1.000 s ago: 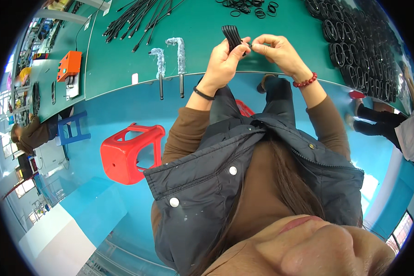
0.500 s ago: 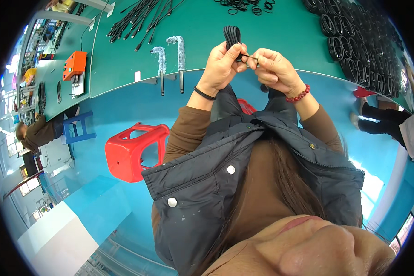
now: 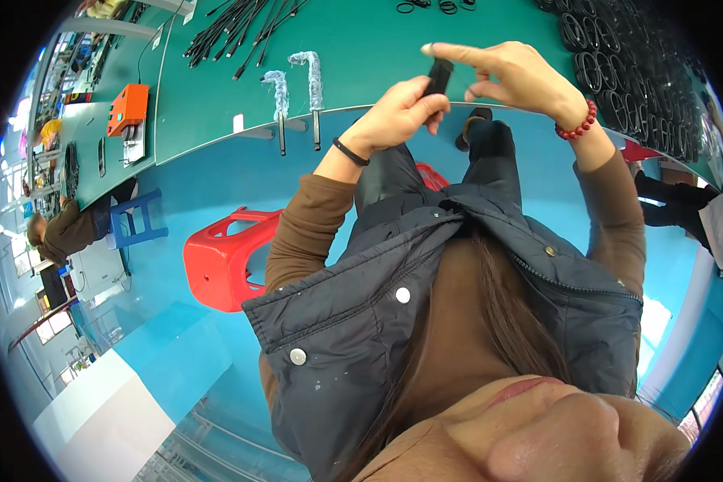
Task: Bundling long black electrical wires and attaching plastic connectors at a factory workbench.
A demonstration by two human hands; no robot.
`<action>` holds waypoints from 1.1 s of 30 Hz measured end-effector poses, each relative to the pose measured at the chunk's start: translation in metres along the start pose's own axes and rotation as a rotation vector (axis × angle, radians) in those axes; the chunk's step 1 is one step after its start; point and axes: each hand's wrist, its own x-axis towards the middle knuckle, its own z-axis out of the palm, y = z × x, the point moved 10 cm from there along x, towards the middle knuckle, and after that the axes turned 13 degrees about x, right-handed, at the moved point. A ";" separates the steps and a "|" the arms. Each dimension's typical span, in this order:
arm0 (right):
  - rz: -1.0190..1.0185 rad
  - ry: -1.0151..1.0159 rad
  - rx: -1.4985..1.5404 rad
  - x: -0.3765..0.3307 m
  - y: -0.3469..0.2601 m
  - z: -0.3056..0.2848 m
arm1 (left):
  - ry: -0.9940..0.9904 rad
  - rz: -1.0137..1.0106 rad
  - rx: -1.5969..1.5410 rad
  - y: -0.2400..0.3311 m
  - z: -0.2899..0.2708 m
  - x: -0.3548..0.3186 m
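Over the front edge of the green table (image 3: 361, 64), my left hand (image 3: 398, 112) grips a folded bundle of black cable (image 3: 438, 78) between thumb and fingers. The bundle stands tilted and is partly hidden by my fingers. My right hand (image 3: 530, 76) is just right of it, index finger stretched across the bundle's top end, thumb and other fingers apart and bent. Whether that fingertip presses on the bundle or passes above it, I cannot tell. No thin loop or tie shows clearly between the hands.
Loose black cables (image 3: 229, 32) lie at the back left, black rings (image 3: 447, 7) at the back. Coiled cables (image 3: 606, 60) cover the right side. Two plastic-wrapped hooks (image 3: 313, 80) stick out at the table's edge. A red stool (image 3: 225, 261) stands left; a person (image 3: 68, 221) sits farther off.
My right hand has come away from the pinch beside my left fingers, opened and swung up and right. The cable bundle has dropped slightly and turned in my left hand.
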 end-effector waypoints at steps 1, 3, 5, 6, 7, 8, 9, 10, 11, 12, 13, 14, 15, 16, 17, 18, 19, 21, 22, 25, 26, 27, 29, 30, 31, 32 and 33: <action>-0.003 -0.001 0.001 0.005 -0.005 -0.001 | 0.003 -0.001 0.000 0.001 0.000 -0.001; 0.008 -0.152 -0.101 0.017 -0.013 0.013 | -0.080 -0.001 0.092 0.003 0.007 0.001; 0.023 -0.300 -0.202 0.021 -0.014 0.028 | -0.166 0.000 0.185 0.003 0.015 0.002; 0.026 -0.295 -0.204 0.021 -0.011 0.028 | -0.171 0.002 0.189 0.004 0.016 0.001; 0.135 -0.281 0.117 0.019 0.000 0.032 | -0.131 0.029 0.049 0.009 0.014 -0.001; 0.240 -0.263 0.437 0.014 0.012 0.040 | -0.087 0.056 -0.092 0.014 0.014 -0.006; 0.341 -0.241 0.759 0.009 0.023 0.050 | -0.042 0.083 -0.233 0.018 0.012 -0.010; 0.441 -0.216 1.081 0.004 0.033 0.062 | 0.003 0.109 -0.376 0.020 0.007 -0.012; 0.438 -0.207 1.080 -0.005 0.042 0.069 | -0.002 0.111 -0.370 0.020 0.008 -0.012; 0.460 -0.044 1.219 -0.013 0.064 0.072 | 0.039 0.128 -0.423 0.017 0.000 -0.011; 0.477 0.119 1.349 -0.023 0.085 0.073 | 0.085 0.149 -0.477 0.016 -0.008 -0.009; 0.493 0.289 1.474 -0.034 0.106 0.073 | 0.130 0.170 -0.532 0.015 -0.015 -0.008; 0.509 0.467 1.597 -0.045 0.120 0.071 | 0.172 0.185 -0.588 0.014 -0.019 -0.008; 0.510 0.465 1.601 -0.039 0.113 0.071 | 0.175 0.181 -0.587 0.013 -0.020 -0.008; 0.378 0.408 1.413 -0.026 0.095 0.060 | 0.146 0.160 -0.505 0.013 -0.016 -0.006; 0.253 0.349 1.224 -0.012 0.070 0.049 | 0.120 0.137 -0.425 0.013 -0.011 -0.006; 0.133 0.295 1.030 -0.002 0.046 0.038 | 0.087 0.117 -0.344 0.013 -0.004 -0.003; 0.019 0.242 0.834 0.002 0.026 0.027 | 0.049 0.096 -0.264 0.013 0.003 0.000; 0.044 0.217 0.821 0.002 0.026 0.027 | 0.048 0.094 -0.263 0.012 0.004 0.001; 0.113 0.134 0.786 0.004 0.028 0.030 | 0.053 0.087 -0.262 0.009 0.006 0.002; 0.113 0.134 0.790 0.005 0.027 0.027 | 0.053 0.083 -0.261 0.008 0.006 0.001; 0.144 0.106 0.854 0.007 0.028 0.028 | 0.035 0.067 -0.249 0.007 0.008 0.001; 0.205 0.046 0.981 0.011 0.030 0.032 | -0.001 0.035 -0.227 0.005 0.011 0.001; 0.235 0.015 1.043 0.011 0.030 0.037 | -0.018 0.019 -0.215 0.005 0.013 0.000; 0.234 0.018 1.045 0.011 0.030 0.038 | -0.020 0.018 -0.214 0.006 0.015 0.000; 0.230 0.055 1.027 0.011 0.031 0.037 | 0.013 0.027 -0.326 0.009 0.014 -0.001; 0.227 0.092 1.009 0.011 0.032 0.037 | 0.046 0.036 -0.439 0.011 0.013 -0.003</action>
